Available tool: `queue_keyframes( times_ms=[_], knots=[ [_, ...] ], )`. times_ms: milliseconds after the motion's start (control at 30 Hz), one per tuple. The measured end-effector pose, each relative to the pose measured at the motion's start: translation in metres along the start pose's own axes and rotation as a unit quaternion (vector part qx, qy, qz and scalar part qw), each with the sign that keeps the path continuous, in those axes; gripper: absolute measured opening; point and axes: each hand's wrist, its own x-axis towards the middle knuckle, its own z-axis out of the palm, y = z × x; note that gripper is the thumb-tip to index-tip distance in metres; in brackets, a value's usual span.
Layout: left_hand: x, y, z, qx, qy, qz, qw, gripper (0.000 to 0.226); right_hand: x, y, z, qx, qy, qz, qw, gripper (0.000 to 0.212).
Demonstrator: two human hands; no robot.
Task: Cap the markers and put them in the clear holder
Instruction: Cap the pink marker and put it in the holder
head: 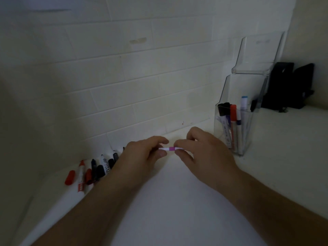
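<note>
Head view shows left hand (142, 153) and right hand (197, 148) each with a pinching grip on the pink-banded marker (170, 149) above the counter (177, 201), where a skewed push could leave its cap loose before the clear holder (236, 128).

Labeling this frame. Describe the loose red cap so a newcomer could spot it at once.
Start at the tiled wall and drop to the row of markers along its base, beside the left hand. The red cap lies at the row's far left end: short, stubby, all red, with no barrel attached.
</note>
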Motion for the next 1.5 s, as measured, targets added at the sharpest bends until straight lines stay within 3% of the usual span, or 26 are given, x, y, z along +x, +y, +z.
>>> queue_keyframes(
  times_ms=[200, 467, 567, 700, 767, 833, 933, 1000, 1067, 1133, 1267, 1433, 1500],
  knots=[
    [0.001, 0.008, -0.001, 0.046, 0.017, 0.009, 0.999, 0.013, 0.000, -0.005, 0.000, 0.001, 0.007, 0.000, 1.000, 0.031],
    [0.003, 0.009, 0.004, 0.152, 0.057, 0.139, 0.977, 0.022, -0.005, -0.004, 0.000, 0.069, -0.016, 0.025, 0.997, 0.036],
    [0.004, 0.010, 0.008, 0.144, 0.083, 0.140, 0.976, 0.022, 0.002, -0.001, 0.001, 0.096, -0.040, 0.055, 0.993, 0.036],
    [0.005, 0.018, 0.009, 0.099, 0.111, 0.137, 0.979, 0.017, 0.006, -0.001, -0.010, -0.058, -0.066, 0.016, 0.996, 0.030],
    [0.002, 0.021, 0.009, 0.025, 0.129, 0.102, 0.986, 0.032, 0.009, -0.002, -0.023, 0.028, -0.097, 0.052, 0.993, 0.021],
    [0.000, 0.017, 0.011, -0.016, 0.118, 0.077, 0.990, 0.057, 0.016, 0.004, -0.044, 0.169, -0.001, 0.170, 0.971, 0.016],
    [-0.006, 0.010, 0.016, 0.018, 0.078, 0.112, 0.990, 0.066, 0.037, 0.019, -0.089, 0.280, 0.206, 0.284, 0.894, 0.015],
    [-0.007, 0.010, 0.021, 0.020, 0.044, 0.140, 0.989, 0.065, 0.045, 0.028, -0.117, 0.246, 0.264, 0.282, 0.889, 0.015],
    [-0.007, 0.012, 0.025, 0.013, 0.030, 0.154, 0.988, 0.062, 0.050, 0.037, -0.140, 0.161, 0.289, 0.254, 0.909, 0.013],
    [-0.007, 0.013, 0.029, 0.014, 0.021, 0.170, 0.985, 0.058, 0.052, 0.046, -0.154, 0.063, 0.262, 0.230, 0.935, 0.010],
    [-0.009, 0.011, 0.033, 0.010, -0.006, 0.195, 0.981, 0.052, 0.049, 0.060, -0.146, -0.061, 0.117, 0.203, 0.970, 0.011],
    [-0.011, 0.008, 0.034, 0.009, 0.000, 0.227, 0.974, 0.040, 0.038, 0.062, -0.124, -0.086, 0.036, 0.198, 0.976, 0.047],
    [-0.012, 0.009, 0.033, 0.010, -0.006, 0.237, 0.972, 0.036, 0.032, 0.062, -0.117, -0.135, 0.023, 0.193, 0.972, 0.044]
  ],
)
